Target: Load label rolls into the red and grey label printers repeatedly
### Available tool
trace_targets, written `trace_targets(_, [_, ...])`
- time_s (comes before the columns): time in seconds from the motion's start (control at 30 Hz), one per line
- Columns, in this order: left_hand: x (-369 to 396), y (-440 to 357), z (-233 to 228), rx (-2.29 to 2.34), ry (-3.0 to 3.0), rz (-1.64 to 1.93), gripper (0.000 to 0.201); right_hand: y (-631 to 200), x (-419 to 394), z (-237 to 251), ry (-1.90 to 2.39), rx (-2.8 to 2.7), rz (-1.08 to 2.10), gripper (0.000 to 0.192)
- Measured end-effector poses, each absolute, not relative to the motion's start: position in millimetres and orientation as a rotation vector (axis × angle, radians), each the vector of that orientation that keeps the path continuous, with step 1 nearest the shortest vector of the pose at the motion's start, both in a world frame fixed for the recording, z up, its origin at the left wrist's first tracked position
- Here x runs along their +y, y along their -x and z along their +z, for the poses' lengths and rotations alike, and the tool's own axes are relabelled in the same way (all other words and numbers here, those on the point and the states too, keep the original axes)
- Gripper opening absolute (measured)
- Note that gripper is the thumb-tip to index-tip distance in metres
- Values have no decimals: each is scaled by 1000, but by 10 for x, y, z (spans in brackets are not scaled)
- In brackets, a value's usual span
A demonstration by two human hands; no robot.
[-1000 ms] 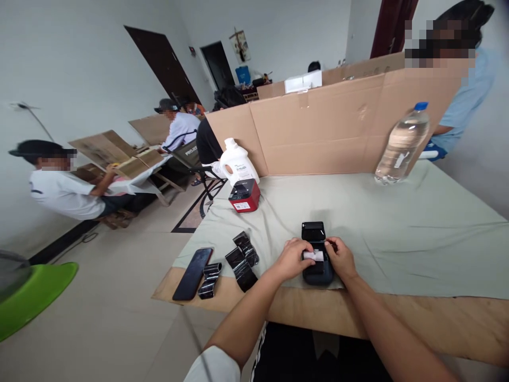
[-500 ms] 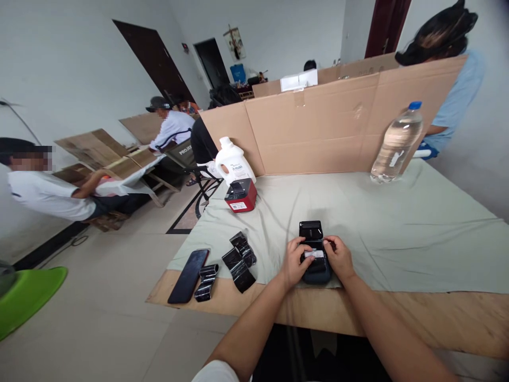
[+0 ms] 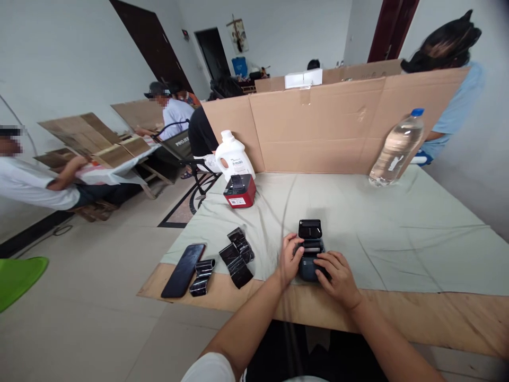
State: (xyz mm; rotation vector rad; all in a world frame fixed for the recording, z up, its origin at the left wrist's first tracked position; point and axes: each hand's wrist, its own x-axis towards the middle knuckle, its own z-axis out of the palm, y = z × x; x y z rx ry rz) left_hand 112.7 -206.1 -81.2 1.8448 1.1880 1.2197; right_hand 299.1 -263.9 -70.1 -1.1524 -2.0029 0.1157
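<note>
A small dark box-shaped device (image 3: pixel 309 268), seemingly a portable label printer, sits near the table's front edge. Its black lid (image 3: pixel 310 228) is tipped open at the back. Inside the bay lie a dark roll-like part and a narrow pale strip (image 3: pixel 312 249). My left hand (image 3: pixel 290 257) grips the device's left side, thumb near the bay. On the right, my right hand (image 3: pixel 337 276) rests on its front top, fingers stretched out and thumb apart. Crumpled black glossy strips (image 3: pixel 237 258) lie to the left, with another curled strip (image 3: pixel 202 277) beside a phone (image 3: pixel 183 270).
Farther back stand a red-and-black box (image 3: pixel 239 192), a white jug (image 3: pixel 234 156) and a large clear bottle (image 3: pixel 396 148) with a blue cap. A cardboard screen (image 3: pixel 314 130) borders the table's far side. Other people sit at tables at left and behind the screen.
My left hand has moved off the white piece in the bay to the device's left side. My right hand has come down from the upper right side onto the front top.
</note>
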Motion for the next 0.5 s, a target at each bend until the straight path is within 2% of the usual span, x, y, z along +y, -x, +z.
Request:
trace_targets(0.1, [-1991, -1108, -737, 1211, -1778, 1248, 32, -2964, -2640, -727, 1177, -2001, 86, 21])
trace_targets(0.23, [-1948, -1117, -628, 1113, -1950, 1099, 46, -2947, -2619, -741, 1168, -1969, 73, 20])
trace_targets(0.37, [-1972, -1238, -611, 1272, -1975, 1042, 46, -2960, -2584, -751, 1145, -1943, 75, 23])
trace_targets(0.5, [-1948, -1356, -623, 1398, -1909, 1102, 29, -2996, -2412, -744, 1260, -1760, 145, 24])
